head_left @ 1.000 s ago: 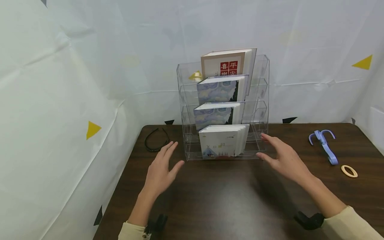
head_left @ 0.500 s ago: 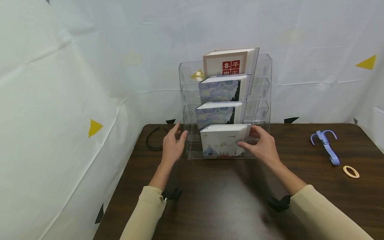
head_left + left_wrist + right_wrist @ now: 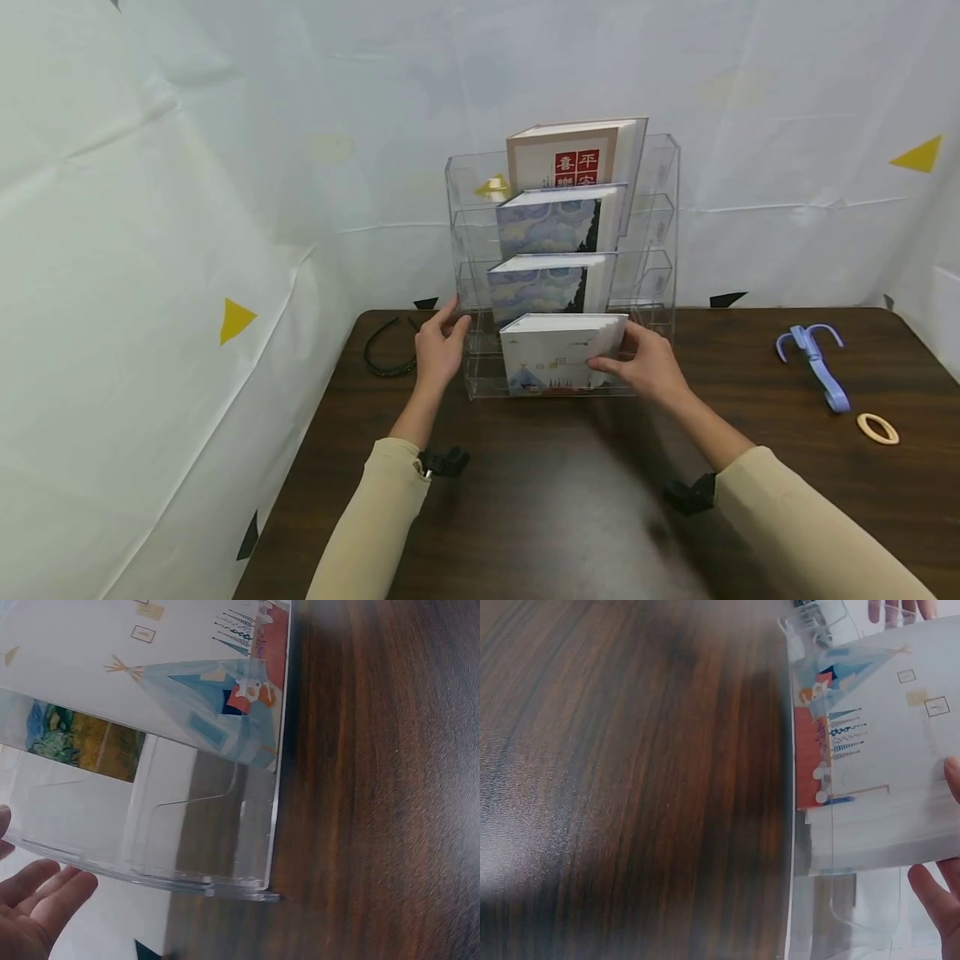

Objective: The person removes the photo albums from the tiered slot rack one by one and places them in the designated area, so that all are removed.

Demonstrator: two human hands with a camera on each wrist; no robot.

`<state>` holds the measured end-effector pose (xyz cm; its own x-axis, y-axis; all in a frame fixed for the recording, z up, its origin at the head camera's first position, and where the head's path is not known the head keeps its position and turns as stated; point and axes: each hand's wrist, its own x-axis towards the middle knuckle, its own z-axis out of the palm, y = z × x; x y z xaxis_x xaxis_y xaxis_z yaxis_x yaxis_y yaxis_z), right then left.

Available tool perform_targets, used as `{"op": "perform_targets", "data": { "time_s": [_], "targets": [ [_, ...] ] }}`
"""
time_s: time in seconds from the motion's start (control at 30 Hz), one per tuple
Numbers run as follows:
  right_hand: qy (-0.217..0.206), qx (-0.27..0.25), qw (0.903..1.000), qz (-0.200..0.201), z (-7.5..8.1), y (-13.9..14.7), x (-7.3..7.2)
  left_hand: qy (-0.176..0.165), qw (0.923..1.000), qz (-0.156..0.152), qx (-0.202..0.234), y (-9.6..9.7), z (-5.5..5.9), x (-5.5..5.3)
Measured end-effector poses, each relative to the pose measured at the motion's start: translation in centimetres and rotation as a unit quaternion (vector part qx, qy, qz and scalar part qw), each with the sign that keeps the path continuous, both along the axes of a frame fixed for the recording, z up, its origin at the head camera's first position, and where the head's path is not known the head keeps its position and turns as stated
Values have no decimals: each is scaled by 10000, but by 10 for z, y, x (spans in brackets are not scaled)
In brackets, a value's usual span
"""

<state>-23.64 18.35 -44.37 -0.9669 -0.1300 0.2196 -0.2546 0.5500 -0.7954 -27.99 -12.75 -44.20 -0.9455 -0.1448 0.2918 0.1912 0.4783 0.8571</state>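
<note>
A clear acrylic tiered book rack (image 3: 660, 225) stands at the back of the table. Its lowest tier holds a thick white book (image 3: 551, 354) with a blue tent printed on the cover. The right hand (image 3: 648, 362) pinches this book by its right edge, thumb on the front cover and fingers behind. In the right wrist view, the pale page edges of the white book (image 3: 885, 832) lie by that thumb. At the rack's left side, the left hand (image 3: 438, 346) holds the side wall, with its fingers outside; the left wrist view shows these fingertips (image 3: 79, 889) against the clear plastic.
Higher tiers bear two books with cloudy blue covers (image 3: 543, 287) and a beige book (image 3: 540, 162) with red characters. A black headband (image 3: 382, 369) lies left of the rack. To the right are a blue folding hanger (image 3: 819, 367) and a beige oval ring (image 3: 877, 429).
Both hands have come forward and inward to the rack. The right hand has taken hold of the white book's right edge, whose top now sits slightly lower; the left has reached the rack's left wall.
</note>
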Motion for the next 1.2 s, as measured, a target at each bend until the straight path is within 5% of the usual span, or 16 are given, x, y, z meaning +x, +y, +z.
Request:
{"op": "perform_targets", "data": {
  "time_s": [0.27,0.5,0.8,0.93,1.03,1.2],
  "targets": [
    [-184,-52,9988,452,-6,1,-5,-236,9989,135,393,2,-9,-4],
    [217,-181,9981,540,-6,1,-2,-229,9987,176,408,4,-12,-5],
    [1127,-635,9912,296,26,27,33,-345,9983,7,466,1,-13,-3],
    [707,-893,9934,-167,28,64,56,-378,9982,2,458,-1,-14,-2],
    [-21,-1154,9927,-359,19,104,76,-384,9983,2,449,-2,-16,-2],
    [-1492,-1933,9670,-730,-8,170,100,-305,9984,-19,469,-1,-17,-2]
  ]
}}
